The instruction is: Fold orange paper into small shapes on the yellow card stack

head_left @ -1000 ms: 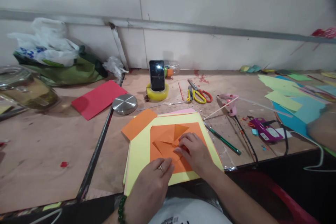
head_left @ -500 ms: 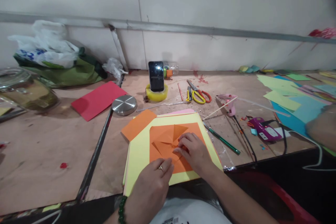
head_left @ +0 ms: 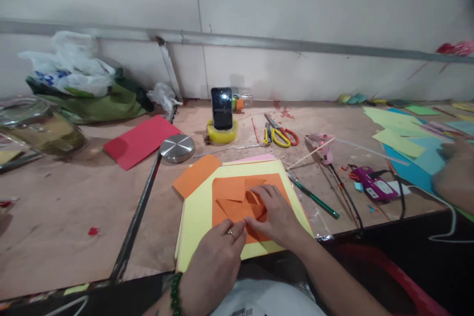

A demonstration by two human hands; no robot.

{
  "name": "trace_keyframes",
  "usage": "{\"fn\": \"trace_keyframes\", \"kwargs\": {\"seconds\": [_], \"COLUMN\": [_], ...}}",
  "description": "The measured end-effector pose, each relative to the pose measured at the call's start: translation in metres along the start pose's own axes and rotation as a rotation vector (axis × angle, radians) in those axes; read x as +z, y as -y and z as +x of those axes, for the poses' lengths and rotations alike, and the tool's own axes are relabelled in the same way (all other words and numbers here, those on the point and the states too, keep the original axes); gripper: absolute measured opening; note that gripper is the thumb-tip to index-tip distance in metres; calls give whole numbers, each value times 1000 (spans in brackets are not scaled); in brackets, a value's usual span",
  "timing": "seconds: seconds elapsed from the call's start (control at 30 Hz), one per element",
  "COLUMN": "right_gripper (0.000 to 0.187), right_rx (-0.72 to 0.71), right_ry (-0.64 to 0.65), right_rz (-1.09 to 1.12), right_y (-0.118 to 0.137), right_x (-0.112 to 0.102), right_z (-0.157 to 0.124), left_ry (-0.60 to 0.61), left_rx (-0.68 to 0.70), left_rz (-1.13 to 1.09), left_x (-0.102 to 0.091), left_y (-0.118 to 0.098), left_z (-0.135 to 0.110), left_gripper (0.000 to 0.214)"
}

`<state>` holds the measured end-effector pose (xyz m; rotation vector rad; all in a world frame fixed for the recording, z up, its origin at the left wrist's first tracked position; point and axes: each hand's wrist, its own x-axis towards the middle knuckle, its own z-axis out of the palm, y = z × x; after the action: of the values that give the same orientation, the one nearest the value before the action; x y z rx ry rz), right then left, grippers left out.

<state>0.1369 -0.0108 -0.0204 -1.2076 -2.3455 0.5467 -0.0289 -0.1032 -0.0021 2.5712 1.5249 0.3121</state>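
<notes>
An orange sheet of paper (head_left: 228, 189) with creased, partly raised flaps lies on a stack of yellow paper (head_left: 198, 207). My left hand (head_left: 218, 256), with a ring and a green bead bracelet, is closed at the sheet's near edge, its fingertips pinching the paper there. My right hand (head_left: 276, 215) curves over the right side of the sheet, thumb and fingers around a lifted flap. Both thumbs nearly meet at the near middle. The fingertips partly hide the folds. A smaller orange piece (head_left: 198, 175) rests on the stack's far left corner.
Beyond the stack are a round metal lid (head_left: 177, 148), red paper (head_left: 140, 141), a phone (head_left: 222, 108) on a yellow tape roll (head_left: 222, 133) and scissors (head_left: 279, 133). To the right lie a green pen (head_left: 314, 197), a pink glue gun (head_left: 323, 145) and another person's hand (head_left: 457, 173).
My right hand has opened its pinch wider and shifted its thumb down beside my left fingertips. The flap that stood up has tipped over. The other person's hand has come further into view.
</notes>
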Motion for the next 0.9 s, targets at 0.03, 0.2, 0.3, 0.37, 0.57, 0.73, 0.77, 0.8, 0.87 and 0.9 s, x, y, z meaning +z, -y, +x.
{"fn": "trace_keyframes", "kwargs": {"seconds": [0.03,0.2,0.3,0.37,0.57,0.73,0.77,0.8,0.87,0.9], "right_gripper": [51,56,51,51,49,86,86,84,75,70], "right_rx": [5,-23,-46,-56,-7,87,93,88,57,42], "right_ry": [14,35,5,2,25,24,24,27,37,40], "right_rz": [10,116,154,164,89,-66,-63,-49,-6,14], "right_y": [0,-16,-33,-41,-27,-9,-10,-12,-20,-24], "right_x": [-2,-4,-6,-10,-17,-5,-4,-4,-6,-8], "right_z": [0,-5,-10,-12,-12,-11,-12,-12,-15,-16], "left_ry": [5,-12,-24,-31,-2,70,80,83,74,61], "left_rx": [0,-6,-11,-12,-19,-16,-14,-12,-21,-31], "left_rz": [1,17,7,2,16,53,60,65,56,37], "left_x": [0,1,0,-1,-1,0,0,0,-1,-1], "left_y": [0,0,-1,-2,-3,-5,-5,-6,-6,-6], "left_z": [1,0,-1,-1,1,3,3,3,1,0], "left_gripper": [50,44,43,43,43,49,49,50,49,49]}}
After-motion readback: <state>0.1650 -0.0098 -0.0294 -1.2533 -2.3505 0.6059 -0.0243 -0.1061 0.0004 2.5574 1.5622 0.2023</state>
